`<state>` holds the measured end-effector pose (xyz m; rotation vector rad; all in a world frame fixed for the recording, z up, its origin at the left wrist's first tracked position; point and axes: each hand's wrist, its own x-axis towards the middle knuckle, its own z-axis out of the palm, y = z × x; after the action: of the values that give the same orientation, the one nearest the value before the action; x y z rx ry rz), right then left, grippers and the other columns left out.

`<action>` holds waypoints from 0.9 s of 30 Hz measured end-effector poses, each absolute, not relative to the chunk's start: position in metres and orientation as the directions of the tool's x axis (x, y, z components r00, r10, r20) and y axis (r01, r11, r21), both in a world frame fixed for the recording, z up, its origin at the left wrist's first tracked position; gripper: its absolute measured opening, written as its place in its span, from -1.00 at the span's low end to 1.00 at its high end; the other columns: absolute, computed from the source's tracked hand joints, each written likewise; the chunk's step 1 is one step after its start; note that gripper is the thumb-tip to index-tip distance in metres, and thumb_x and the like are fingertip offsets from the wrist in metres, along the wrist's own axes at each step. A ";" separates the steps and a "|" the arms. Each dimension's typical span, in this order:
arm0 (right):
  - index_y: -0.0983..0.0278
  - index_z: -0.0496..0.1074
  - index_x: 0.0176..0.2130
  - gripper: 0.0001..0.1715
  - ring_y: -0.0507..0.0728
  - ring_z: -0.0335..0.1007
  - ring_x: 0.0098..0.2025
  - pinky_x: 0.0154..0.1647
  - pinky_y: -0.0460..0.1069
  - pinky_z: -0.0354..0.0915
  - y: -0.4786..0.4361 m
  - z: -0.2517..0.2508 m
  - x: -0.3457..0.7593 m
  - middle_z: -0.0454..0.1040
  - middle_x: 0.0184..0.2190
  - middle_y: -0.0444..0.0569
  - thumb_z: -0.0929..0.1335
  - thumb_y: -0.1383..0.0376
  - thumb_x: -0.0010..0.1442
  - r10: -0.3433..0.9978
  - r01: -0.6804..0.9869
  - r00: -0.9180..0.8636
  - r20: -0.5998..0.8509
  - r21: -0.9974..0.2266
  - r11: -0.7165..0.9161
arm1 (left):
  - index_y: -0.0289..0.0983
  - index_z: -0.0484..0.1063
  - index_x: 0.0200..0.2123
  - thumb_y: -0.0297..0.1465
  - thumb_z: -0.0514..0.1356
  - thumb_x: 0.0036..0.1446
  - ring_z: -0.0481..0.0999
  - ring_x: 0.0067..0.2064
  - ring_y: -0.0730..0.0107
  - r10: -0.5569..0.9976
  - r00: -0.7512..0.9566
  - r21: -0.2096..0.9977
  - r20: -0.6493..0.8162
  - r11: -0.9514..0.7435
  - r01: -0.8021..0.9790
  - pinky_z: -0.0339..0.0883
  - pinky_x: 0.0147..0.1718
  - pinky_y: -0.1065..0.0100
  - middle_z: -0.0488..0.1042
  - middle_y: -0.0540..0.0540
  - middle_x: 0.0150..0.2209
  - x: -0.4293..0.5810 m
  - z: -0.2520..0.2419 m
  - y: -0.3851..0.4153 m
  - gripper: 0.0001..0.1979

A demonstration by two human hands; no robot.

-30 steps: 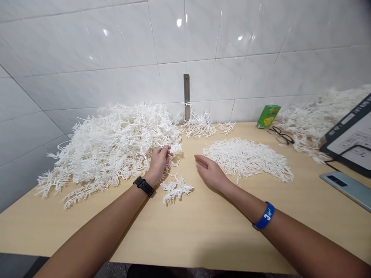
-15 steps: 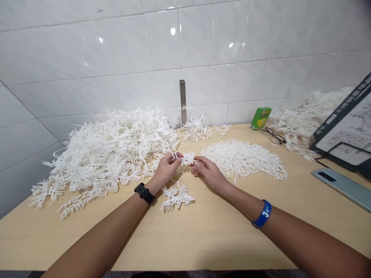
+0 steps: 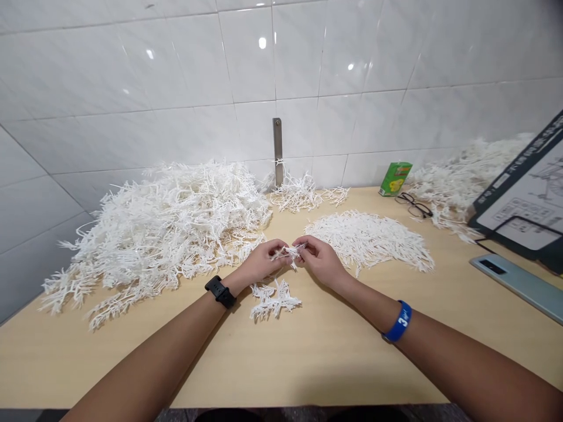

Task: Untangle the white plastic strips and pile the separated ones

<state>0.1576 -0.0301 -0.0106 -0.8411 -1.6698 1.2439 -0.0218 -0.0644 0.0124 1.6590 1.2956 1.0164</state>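
My left hand [image 3: 263, 262] and my right hand [image 3: 320, 259] meet above the middle of the wooden table [image 3: 308, 357]. Both pinch one small white branched plastic piece [image 3: 288, 252] between their fingertips. A black watch sits on my left wrist and a blue band on my right. Just below the hands lies a small cluster of white plastic pieces [image 3: 275, 299]. A big heap of tangled white plastic sprues [image 3: 162, 220] is to the left of my left hand. A flatter pile of white pieces [image 3: 373, 240] lies right of my right hand.
A metal bracket [image 3: 277, 149] stands against the tiled wall with a small white clump [image 3: 299, 196] at its foot. A green carton [image 3: 396, 179] and glasses [image 3: 413, 205] lie at the back right. Another white heap [image 3: 466, 176], a dark board [image 3: 523, 205] and a phone [image 3: 519, 284] are on the right.
My left hand pulled a white piece out of the big heap and brought it to the middle. My right hand closed on it too; both now hold it lower and closer together.
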 end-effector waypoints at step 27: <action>0.33 0.48 -0.45 -0.26 0.11 0.38 -0.39 -0.31 -0.02 0.28 -0.036 -0.005 0.157 0.51 -0.46 0.03 0.24 -0.27 0.13 0.753 0.189 -0.648 0.117 -0.933 0.307 | -0.32 0.44 -0.16 -0.20 0.39 -0.10 0.38 -0.48 0.51 0.979 0.202 0.999 0.037 -0.039 0.009 0.23 -0.45 0.42 0.48 -0.01 -0.45 -0.015 0.009 -0.069 -0.54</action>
<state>0.1569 -0.0360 -0.0054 -0.8318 -2.0293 1.3395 -0.0155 -0.0695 0.0092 1.3358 1.0490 1.0789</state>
